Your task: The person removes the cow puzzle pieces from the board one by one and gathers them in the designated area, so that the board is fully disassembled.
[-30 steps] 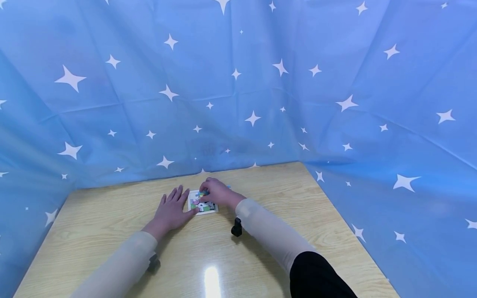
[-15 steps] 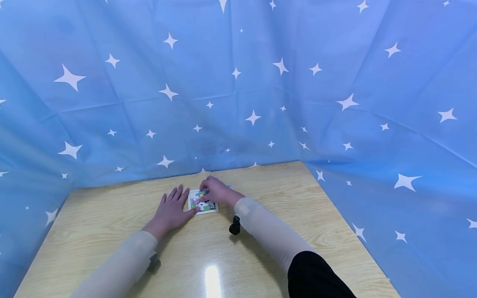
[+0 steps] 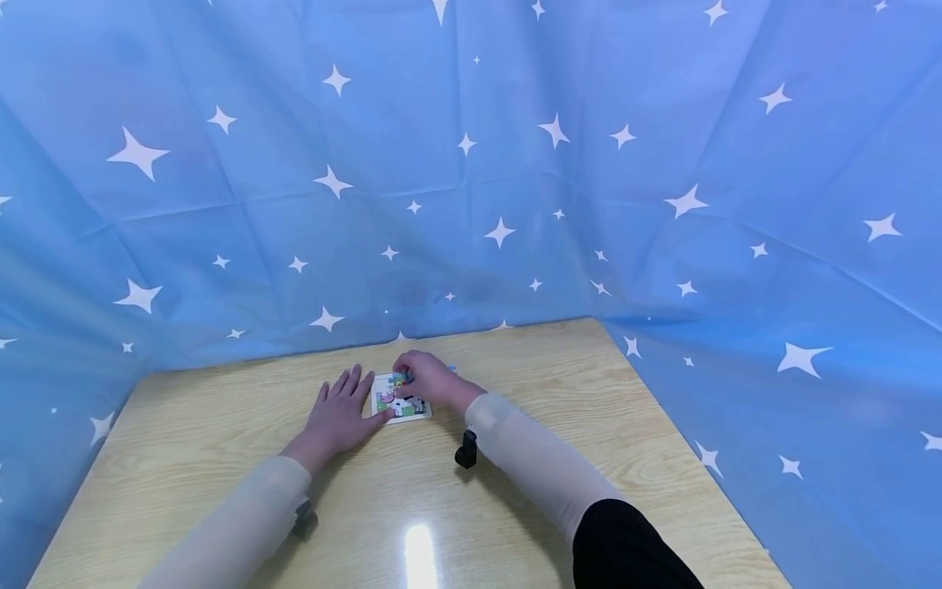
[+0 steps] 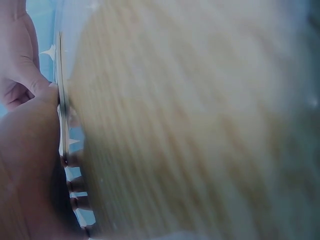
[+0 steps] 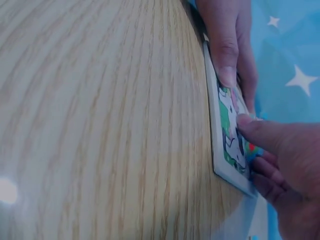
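Note:
A small white-framed jigsaw puzzle [image 3: 412, 406] with a black-and-white cow and a pink animal lies flat towards the back of the table. My left hand [image 3: 342, 417] rests at its left side, fingers straight and spread, with the thumb on the near edge of the board. Over the upper part my right hand [image 3: 430, 380] pinches a colourful puzzle piece [image 5: 253, 149] between thumb and curled fingers. Its lower side is hidden, so whether it sits in the board I cannot tell. In the right wrist view the left thumb [image 5: 227, 75] presses the board's surface.
Behind my right hand a bit of light blue [image 3: 452, 369], perhaps another piece, shows on the wooden table [image 3: 559, 384]. A blue curtain with white stars [image 3: 500, 164] hangs along the table's back and right edges.
My right fingers have shifted slightly over the top of the puzzle, and the piece between them appears turned a little. My left hand stays in place.

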`<state>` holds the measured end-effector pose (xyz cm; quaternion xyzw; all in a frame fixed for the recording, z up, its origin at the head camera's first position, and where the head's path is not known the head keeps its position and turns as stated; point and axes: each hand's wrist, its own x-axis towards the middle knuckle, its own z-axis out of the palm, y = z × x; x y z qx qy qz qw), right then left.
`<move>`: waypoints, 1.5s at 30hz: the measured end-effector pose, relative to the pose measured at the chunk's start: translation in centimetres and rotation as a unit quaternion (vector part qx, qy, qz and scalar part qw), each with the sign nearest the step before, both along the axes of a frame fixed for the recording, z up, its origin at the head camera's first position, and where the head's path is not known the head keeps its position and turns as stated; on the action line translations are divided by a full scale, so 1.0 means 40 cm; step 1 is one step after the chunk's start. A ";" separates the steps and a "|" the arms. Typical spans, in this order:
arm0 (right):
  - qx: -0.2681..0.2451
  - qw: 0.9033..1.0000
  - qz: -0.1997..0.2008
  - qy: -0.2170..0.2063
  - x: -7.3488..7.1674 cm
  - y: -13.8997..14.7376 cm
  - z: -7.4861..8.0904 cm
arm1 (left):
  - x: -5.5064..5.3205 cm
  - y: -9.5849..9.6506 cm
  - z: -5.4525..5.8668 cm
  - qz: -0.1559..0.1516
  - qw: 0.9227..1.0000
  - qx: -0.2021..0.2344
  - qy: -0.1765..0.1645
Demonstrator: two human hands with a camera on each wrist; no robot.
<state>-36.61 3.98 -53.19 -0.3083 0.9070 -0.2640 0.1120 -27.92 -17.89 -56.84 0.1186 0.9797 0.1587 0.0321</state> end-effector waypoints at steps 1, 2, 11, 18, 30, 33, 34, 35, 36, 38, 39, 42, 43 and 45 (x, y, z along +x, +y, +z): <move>-0.002 1.000 0.001 0.001 0.000 0.000 -0.001 | 0.000 0.000 0.000 0.000 1.000 -0.001 0.001; -0.002 1.000 0.003 0.002 -0.001 0.000 -0.003 | 0.000 -0.001 -0.001 0.000 1.000 -0.002 0.000; -0.015 1.000 0.013 -0.007 -0.006 0.010 -0.009 | 0.000 -0.001 0.002 0.000 1.000 -0.008 0.000; -0.021 0.999 0.042 0.003 -0.005 0.020 -0.016 | 0.000 -0.001 0.002 0.001 1.000 -0.007 -0.001; 0.014 0.992 0.103 0.074 -0.004 0.039 -0.021 | 0.008 0.007 0.009 0.000 1.000 0.002 0.000; 0.010 0.992 0.108 0.068 -0.008 0.044 -0.028 | 0.009 0.007 0.011 -0.002 1.000 0.004 0.002; 0.006 0.992 0.107 0.062 -0.010 0.047 -0.030 | 0.009 0.006 0.011 -0.002 1.000 0.005 0.002; 0.001 0.993 0.106 0.052 -0.011 0.049 -0.031 | 0.009 0.006 0.010 -0.002 1.000 0.005 0.000; -0.005 0.994 0.104 0.042 -0.011 0.051 -0.031 | 0.009 0.005 0.010 -0.001 1.000 0.005 0.001; -0.014 0.994 0.101 0.026 -0.012 0.055 -0.029 | 0.010 0.004 0.011 -0.001 1.000 0.007 0.000; -0.016 0.995 0.099 0.021 -0.012 0.056 -0.028 | 0.010 0.004 0.012 -0.001 1.000 0.007 -0.001; -0.014 0.995 0.097 0.016 -0.012 0.057 -0.025 | 0.011 0.003 0.012 -0.002 1.000 0.008 0.001; -0.012 0.995 0.097 0.018 -0.011 0.056 -0.024 | 0.010 0.003 0.011 -0.002 1.000 0.008 0.000; -0.008 0.994 0.102 0.025 -0.010 0.055 -0.022 | 0.008 0.001 0.007 -0.001 1.000 0.008 -0.002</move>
